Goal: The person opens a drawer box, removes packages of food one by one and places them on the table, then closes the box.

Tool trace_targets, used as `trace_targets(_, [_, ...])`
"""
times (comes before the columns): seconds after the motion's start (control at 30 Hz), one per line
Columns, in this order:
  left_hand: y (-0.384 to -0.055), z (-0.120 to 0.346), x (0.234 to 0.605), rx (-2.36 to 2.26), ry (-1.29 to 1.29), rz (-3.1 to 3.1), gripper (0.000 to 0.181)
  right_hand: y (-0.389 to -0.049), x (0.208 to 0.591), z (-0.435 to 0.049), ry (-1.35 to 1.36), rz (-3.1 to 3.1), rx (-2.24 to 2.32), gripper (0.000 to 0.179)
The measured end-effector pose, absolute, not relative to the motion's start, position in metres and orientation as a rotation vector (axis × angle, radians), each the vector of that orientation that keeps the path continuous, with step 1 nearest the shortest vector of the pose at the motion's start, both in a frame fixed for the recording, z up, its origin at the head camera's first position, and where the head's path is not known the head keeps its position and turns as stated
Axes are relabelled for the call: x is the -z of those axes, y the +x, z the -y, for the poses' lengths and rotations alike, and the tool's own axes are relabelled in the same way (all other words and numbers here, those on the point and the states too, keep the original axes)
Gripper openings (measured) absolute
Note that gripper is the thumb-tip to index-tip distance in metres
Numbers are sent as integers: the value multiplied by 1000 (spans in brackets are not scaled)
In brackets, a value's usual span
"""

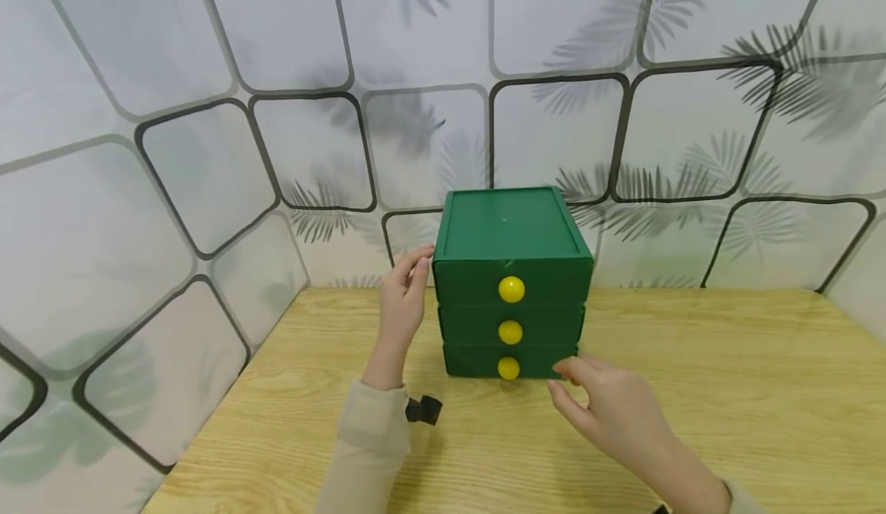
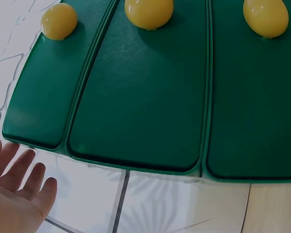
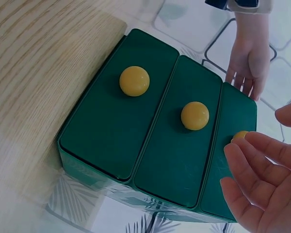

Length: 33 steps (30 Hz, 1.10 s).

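Note:
A green three-drawer cabinet (image 1: 508,225) stands on the table with its drawers shut. Each drawer front carries one round yellow knob, such as the middle knob (image 1: 511,332). My left hand (image 1: 404,287) is at the cabinet's upper left edge, fingers extended and fingertips at or very near its side. In the left wrist view, the left hand (image 2: 20,189) has its fingers spread slightly beside the end drawer. My right hand (image 1: 612,402) hovers before the lower right corner, fingers loosely bent and holding nothing. The right wrist view shows the right hand (image 3: 262,182) partly covering one knob (image 3: 240,135).
The cabinet rests on a light wood-grain table (image 1: 727,391). Behind it and to the left rises a pale wall covering (image 1: 429,145) with dark rounded outlines and leaf prints. A small black piece (image 1: 424,410) sits at the left sleeve's cuff.

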<state>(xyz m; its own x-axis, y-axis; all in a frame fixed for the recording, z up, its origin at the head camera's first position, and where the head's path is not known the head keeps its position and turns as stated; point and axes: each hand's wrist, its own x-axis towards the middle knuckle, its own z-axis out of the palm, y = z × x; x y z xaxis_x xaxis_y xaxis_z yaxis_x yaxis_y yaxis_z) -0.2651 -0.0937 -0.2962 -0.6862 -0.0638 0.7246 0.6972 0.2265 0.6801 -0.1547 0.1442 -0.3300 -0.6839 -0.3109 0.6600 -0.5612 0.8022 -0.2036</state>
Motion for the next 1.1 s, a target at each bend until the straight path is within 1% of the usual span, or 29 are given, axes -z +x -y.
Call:
trace_targets(0.3, [-271, 93, 303, 1643, -599, 1824, 28, -156, 330, -142, 648, 2387, -530, 8])
trace_targets(0.6, [-269, 87, 302, 1754, -540, 1844, 30, -158, 330, -143, 652, 2380, -511, 11])
trace_targets(1.1, [-269, 90, 303, 1773, -527, 1854, 31, -170, 325, -137, 642, 2302, -550, 15])
